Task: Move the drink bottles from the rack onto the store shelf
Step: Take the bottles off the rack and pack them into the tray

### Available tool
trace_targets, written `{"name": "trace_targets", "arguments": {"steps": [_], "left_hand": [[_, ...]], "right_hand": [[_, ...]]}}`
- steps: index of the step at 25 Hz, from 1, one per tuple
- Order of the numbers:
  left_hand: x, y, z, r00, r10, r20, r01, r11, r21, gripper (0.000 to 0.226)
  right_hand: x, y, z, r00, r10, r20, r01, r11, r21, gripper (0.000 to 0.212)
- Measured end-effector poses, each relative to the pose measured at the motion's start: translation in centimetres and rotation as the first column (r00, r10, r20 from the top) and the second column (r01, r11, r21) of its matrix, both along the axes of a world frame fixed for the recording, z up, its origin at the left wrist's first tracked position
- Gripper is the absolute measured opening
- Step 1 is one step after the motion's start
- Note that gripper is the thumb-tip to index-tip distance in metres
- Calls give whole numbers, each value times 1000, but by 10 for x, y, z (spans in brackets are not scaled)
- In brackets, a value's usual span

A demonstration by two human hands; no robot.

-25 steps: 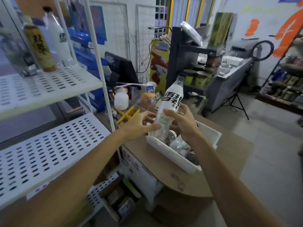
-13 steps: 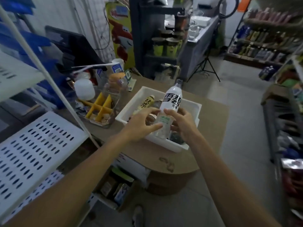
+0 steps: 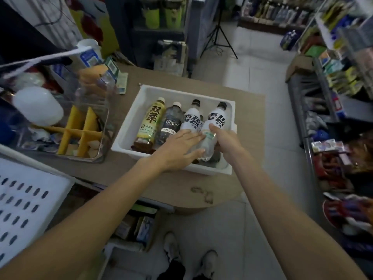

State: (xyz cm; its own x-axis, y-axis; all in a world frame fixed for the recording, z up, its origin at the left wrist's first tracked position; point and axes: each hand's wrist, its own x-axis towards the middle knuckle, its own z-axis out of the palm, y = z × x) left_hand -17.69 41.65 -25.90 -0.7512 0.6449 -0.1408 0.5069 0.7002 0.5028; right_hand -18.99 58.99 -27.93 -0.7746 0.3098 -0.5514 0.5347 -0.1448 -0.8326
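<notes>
This is a small shop, a convenience store by the look of it. Along the right aisle, racks (image 3: 333,77) are packed with bagged and boxed goods, and a far shelf (image 3: 272,11) holds rows of bottled products. A wooden counter (image 3: 248,122) carries a white bin (image 3: 130,118) of labelled bottles (image 3: 151,120), with boxes (image 3: 141,225) stowed beneath it. Green tubs (image 3: 151,17) stand on a dark stand at the back. A white perforated shelf (image 3: 24,199) sits at the left, and the floor (image 3: 262,77) is pale tile.
</notes>
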Motion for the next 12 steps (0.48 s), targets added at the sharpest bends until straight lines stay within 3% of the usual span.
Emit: {"name": "trace_targets", "arguments": {"steps": [3,5,7,10,12], "left_hand": [[-16,-5,-13,1000,-15,-1,15,997,-70,52],[-25,-6,-22,999,-41,-21,39,995,-91,49],[-33,-2,-30,997,-69,-41,66,994,-85,49],[-44,3,-37,987,-117,-109,103,987,-126,48],[-47,0,-37,978,-165,-124,145,977,-156,49]], "right_hand": [[-15,-9,-17,999,35,15,-36,992,119,22],[-22,-12,-25,995,73,65,-89,954,287,28],[-24,-12,-30,979,147,139,-195,867,459,38],[-24,-12,-24,944,219,246,-329,660,675,35],[-27,-10,-20,934,233,272,-358,591,723,34]]}}
